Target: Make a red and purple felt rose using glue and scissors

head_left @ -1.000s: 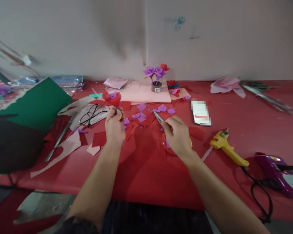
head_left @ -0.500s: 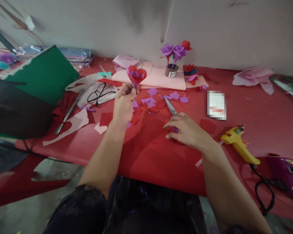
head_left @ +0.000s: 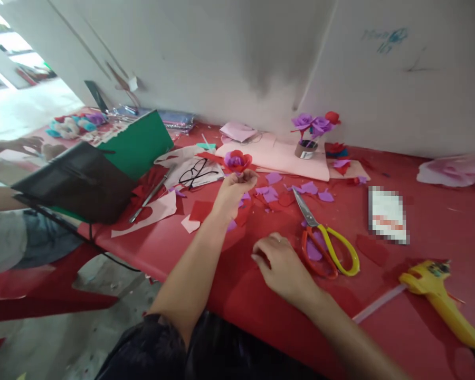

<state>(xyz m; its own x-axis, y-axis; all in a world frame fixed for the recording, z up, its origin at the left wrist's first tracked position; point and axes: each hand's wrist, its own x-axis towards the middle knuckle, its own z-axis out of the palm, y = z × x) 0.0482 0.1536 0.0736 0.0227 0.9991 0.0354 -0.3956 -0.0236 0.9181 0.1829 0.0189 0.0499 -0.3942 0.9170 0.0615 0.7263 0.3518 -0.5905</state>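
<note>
My left hand (head_left: 233,192) is closed around the stem of a red and purple paper rose (head_left: 236,160), held upright above the red table (head_left: 257,295). My right hand (head_left: 282,265) rests on the red paper with its fingers curled down near the table's front edge, and nothing shows in them. Scissors (head_left: 323,236) with one orange and one yellow handle lie just right of that hand, apart from it. Purple and red paper scraps (head_left: 290,189) are scattered between the hands and the pink sheet.
A small pot of purple and red paper roses (head_left: 313,131) stands on a pink sheet (head_left: 285,157) at the back. Glasses (head_left: 197,172), a green board (head_left: 140,143), a dark folder (head_left: 79,182), a phone (head_left: 387,215) and a yellow glue gun (head_left: 443,298) lie around. Another person's arms (head_left: 8,153) show far left.
My right hand has let go of the scissors and drawn back toward the front edge. The scissors now lie on the table. The view swung left.
</note>
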